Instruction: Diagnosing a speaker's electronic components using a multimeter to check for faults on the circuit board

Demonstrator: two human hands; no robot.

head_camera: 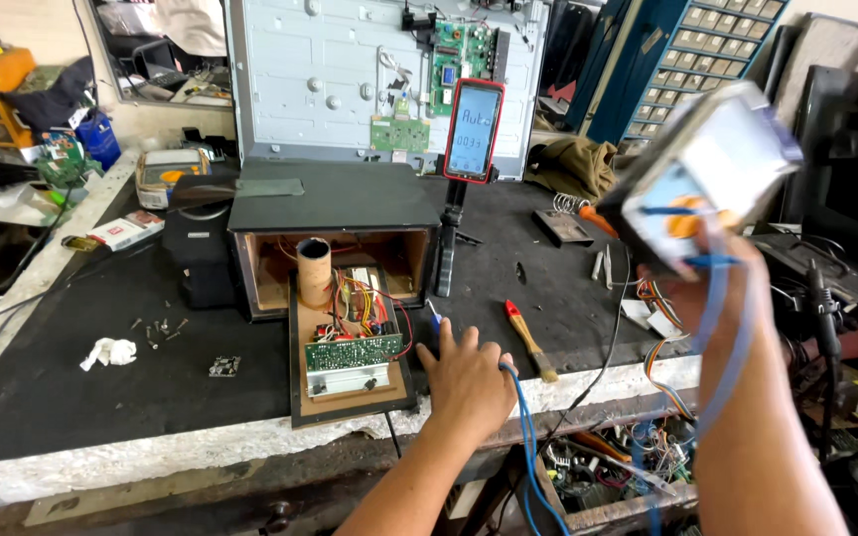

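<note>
My left hand [469, 372] is resting on the black bench [71, 367], fingers clenched on a blue-handled probe [433, 316] beside the opened speaker box [335, 248]. My right hand [707, 288] is gripping a boxy meter [712, 169], raised, trailing blue leads [528, 437].

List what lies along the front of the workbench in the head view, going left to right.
Crumpled white tissue → small dark chip board → green circuit board on the brown panel → left hand pressed on the bench → red-handled brush → right hand holding a blurred white box.
</note>
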